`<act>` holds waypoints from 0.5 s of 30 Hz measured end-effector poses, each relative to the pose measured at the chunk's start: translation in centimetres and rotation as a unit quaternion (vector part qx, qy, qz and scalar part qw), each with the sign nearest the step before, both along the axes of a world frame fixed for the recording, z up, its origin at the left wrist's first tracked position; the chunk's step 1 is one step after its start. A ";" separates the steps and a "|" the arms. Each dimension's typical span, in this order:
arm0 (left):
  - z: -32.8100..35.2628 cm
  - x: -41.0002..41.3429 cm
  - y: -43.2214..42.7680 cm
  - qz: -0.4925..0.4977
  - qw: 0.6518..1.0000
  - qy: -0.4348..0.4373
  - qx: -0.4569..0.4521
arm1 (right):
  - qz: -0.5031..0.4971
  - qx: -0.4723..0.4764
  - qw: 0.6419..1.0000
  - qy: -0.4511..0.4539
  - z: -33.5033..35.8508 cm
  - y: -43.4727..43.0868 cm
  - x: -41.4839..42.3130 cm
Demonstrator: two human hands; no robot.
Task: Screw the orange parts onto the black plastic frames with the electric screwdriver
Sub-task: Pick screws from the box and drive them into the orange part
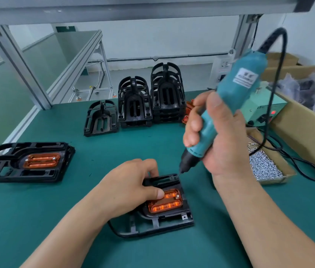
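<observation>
Right hand (pixel 222 140): fingers (pixel 192 122) wrapped tight round the teal electric screwdriver (pixel 237 89). It is tilted, bit down at the far corner of the black frame (pixel 164 223), just beside the left fingertips. Left hand (pixel 129 190): fingers curled over the frame's far edge, thumb pressing the orange part (pixel 164 205) seated in the frame on the green desk (pixel 56 209). Box of loose screws (pixel 263 167) right of the right-hand fingers. Stack of frames with an orange part on top (pixel 27 163) well left of the left fingers. Bare frame stacks (pixel 148 101) beyond both hands.
</observation>
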State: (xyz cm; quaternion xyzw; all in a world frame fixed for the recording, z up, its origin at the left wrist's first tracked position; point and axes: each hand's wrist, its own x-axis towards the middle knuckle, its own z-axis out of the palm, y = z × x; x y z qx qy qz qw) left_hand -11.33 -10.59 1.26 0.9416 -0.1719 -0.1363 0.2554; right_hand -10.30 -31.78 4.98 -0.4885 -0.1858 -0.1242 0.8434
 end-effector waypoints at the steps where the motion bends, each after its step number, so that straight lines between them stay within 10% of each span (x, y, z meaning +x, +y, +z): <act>1: 0.0 0.0 0.1 -0.003 1.000 -0.002 0.001 | -0.013 0.019 1.000 0.007 0.0 -0.9 0.2; 15: 0.7 -0.3 -3.7 -0.040 0.984 -0.159 -0.071 | -0.235 0.222 0.945 0.053 -1.5 -10.5 2.2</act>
